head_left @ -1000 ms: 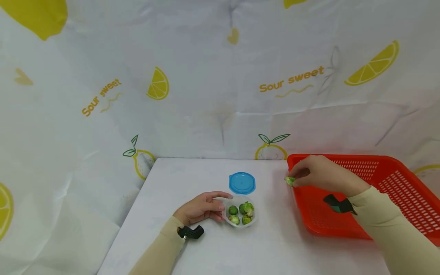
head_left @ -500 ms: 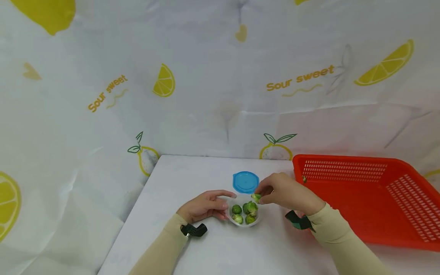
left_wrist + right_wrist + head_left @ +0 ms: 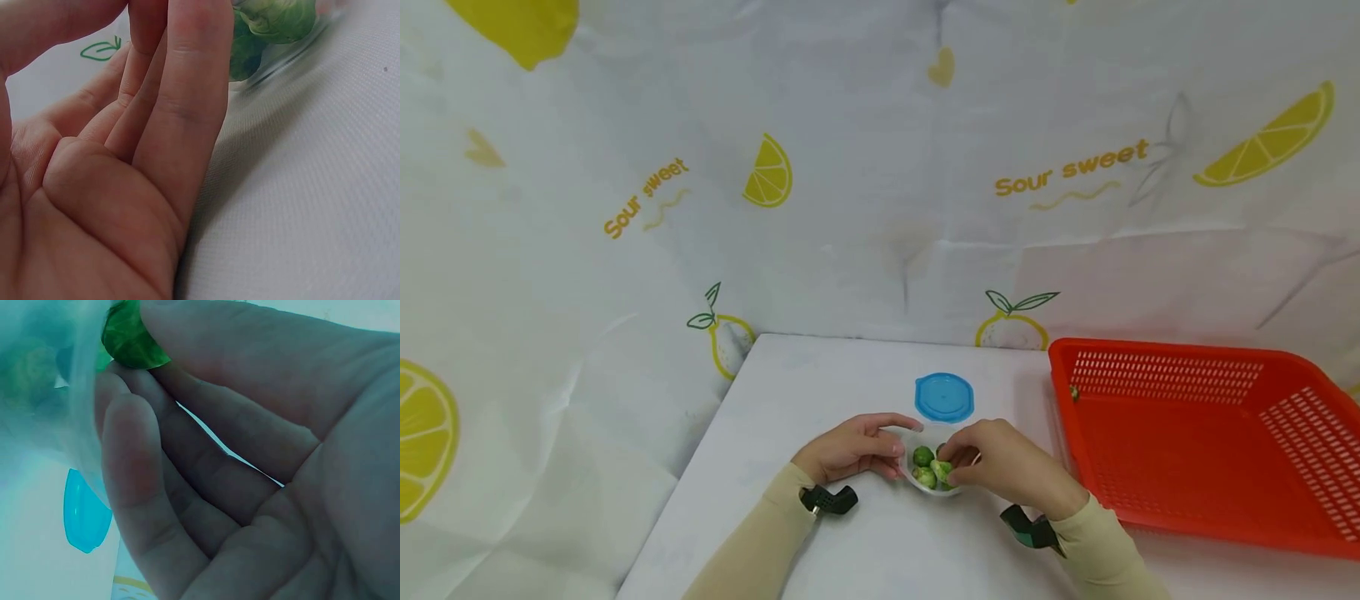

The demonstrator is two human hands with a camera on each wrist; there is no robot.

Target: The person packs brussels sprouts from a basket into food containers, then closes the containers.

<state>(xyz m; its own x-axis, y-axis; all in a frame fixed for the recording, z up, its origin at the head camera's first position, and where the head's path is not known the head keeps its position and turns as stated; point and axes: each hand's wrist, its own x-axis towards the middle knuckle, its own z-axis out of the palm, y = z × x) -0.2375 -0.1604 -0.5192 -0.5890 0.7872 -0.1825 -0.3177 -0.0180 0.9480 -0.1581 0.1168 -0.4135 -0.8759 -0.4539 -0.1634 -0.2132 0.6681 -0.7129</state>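
A small clear plastic bowl (image 3: 929,434) stands on the table in the head view, with several Brussels sprouts (image 3: 923,456) inside. My left hand (image 3: 857,447) holds the bowl from its left side, thumb at the rim and index finger reaching round the back. In the left wrist view, the sprouts (image 3: 281,22) show through the bowl wall beyond the fingers. My right hand (image 3: 1011,467) is over the bowl's right side and pinches a Brussels sprout (image 3: 942,472) between thumb and fingers. The right wrist view shows that green sprout (image 3: 132,339) at the fingertips, beside the bowl wall (image 3: 84,406).
A blue lid (image 3: 944,397) lies flat behind the bowl. To the right stands a large red plastic basket (image 3: 1195,450) with slotted walls; a small sprout (image 3: 1074,392) sits by its left wall. A white printed cloth (image 3: 850,250) hangs behind the table.
My right hand has carried the sprout leftward from the basket's left edge and down into the bowl. The left hand has stayed at the bowl. The head view has shifted slightly.
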